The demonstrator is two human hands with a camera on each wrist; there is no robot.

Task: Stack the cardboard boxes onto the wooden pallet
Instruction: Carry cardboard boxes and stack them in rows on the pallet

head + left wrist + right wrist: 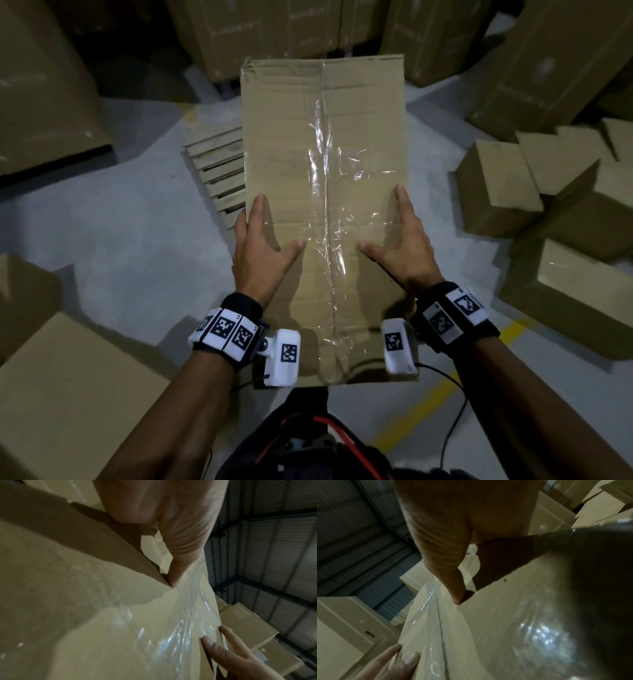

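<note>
step: carrying cardboard box (322,164) over wooden pallet (219,164) | hands: left hand (262,246), right hand (404,245) apart, straight-fingered, pressing its long edges | next: lower it square onto pallet

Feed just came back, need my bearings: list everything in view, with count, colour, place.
taped cardboard box: one, brown, clear tape strip, centre, between both hands
wooden pallet: one, pale wood, floor, left of that box, partly hidden
loose boxes: several, brown, heaped on floor at right
large cartons: several, brown, stacked along the back
near carton: one, brown, bottom left
floor line: one, yellow, lower right
wrist bands: two, black with white markers, one per wrist
left hand: one, box's left edge, thumb flat on top
right hand: one, box's right edge, thumb flat on top
</note>
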